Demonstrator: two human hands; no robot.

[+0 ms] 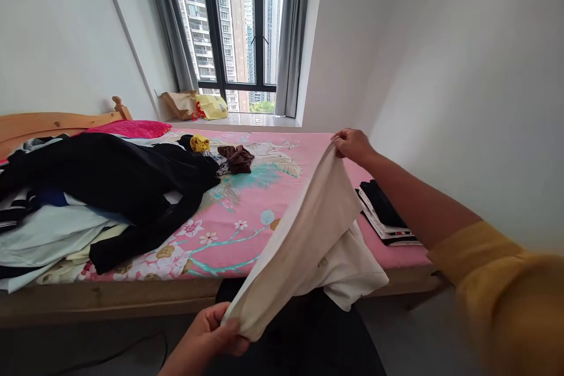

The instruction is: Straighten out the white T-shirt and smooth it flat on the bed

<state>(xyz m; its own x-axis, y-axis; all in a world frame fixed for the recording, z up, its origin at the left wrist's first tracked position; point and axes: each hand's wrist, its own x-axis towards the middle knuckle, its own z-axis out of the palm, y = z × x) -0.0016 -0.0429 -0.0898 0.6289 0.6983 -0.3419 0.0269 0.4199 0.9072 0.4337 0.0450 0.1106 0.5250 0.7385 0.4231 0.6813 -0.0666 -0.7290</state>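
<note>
A white garment (308, 241) is stretched between my two hands over the near edge of the bed (247, 211). My left hand (211, 335) is low in front, fingers pinched on the garment's near end. My right hand (352, 145) reaches out over the pink floral sheet and grips the far end. The garment's loose part (352, 273) hangs down over the bed's wooden edge.
A heap of black, white and pale blue clothes (101, 200) covers the bed's left half. A brown garment (238, 158) and a yellow one (200, 143) lie mid-bed. Folded black-and-white clothes (385, 211) sit by the right wall. Bags (198, 106) rest on the window ledge.
</note>
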